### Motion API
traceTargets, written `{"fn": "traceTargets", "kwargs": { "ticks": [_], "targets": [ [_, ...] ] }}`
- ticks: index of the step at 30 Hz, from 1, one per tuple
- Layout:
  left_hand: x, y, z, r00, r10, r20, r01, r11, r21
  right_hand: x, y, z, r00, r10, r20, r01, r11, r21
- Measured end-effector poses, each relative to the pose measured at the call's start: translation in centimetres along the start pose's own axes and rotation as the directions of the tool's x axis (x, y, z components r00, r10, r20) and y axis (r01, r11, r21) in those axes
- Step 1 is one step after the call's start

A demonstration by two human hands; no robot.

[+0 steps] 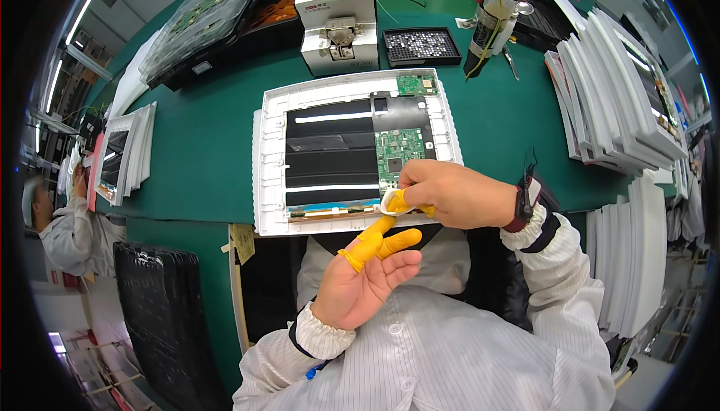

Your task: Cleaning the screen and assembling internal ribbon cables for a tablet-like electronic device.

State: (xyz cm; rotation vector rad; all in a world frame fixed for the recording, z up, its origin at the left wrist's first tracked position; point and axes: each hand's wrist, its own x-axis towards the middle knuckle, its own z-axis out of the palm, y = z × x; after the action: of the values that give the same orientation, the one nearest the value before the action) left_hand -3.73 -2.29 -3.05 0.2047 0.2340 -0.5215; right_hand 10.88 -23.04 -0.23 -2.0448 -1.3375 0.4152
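My right hand [465, 193], with yellow finger cots, is closed on a small white ring-shaped piece [388, 205], possibly a tape roll. Palm up, my left hand [364, 272] has its fingers apart, some in yellow cots. Its index fingertip reaches the underside of the ring; whether it grips anything there is hard to see. Both hands are over the near edge of a white plastic housing [271, 96], which lies open-side up. Inside it are a black panel [330, 163], a green circuit board [401, 148] and a smaller green board [415, 85] at the far right corner.
Behind the housing stand a white bench machine [337, 43] and a black tray of small parts [421, 47]. Stacked white housings [600, 88] are at the right. A bagged box of boards [210, 21] sits far left. Another person [71, 235] is at the left.
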Motion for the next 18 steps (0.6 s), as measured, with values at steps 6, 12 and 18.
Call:
{"fn": "traceTargets", "kwargs": {
  "ticks": [6,12,18],
  "targets": [
    [0.1,-0.1,-0.5,1.0,0.009,0.017,-0.009,1.0,-0.014,0.4,0.6,0.6,0.998,-0.068,-0.012,0.068,0.998,-0.01],
    [0.1,0.0,-0.4,1.0,0.022,-0.005,-0.022,0.999,0.04,-0.5,0.5,0.1,0.999,-0.039,0.014,0.039,0.999,-0.013],
    [0.1,-0.1,-1.0,0.999,0.027,0.023,-0.029,0.996,0.089,0.4,0.2,0.8,0.998,-0.064,-0.024,0.065,0.998,0.007]
  ]
}}
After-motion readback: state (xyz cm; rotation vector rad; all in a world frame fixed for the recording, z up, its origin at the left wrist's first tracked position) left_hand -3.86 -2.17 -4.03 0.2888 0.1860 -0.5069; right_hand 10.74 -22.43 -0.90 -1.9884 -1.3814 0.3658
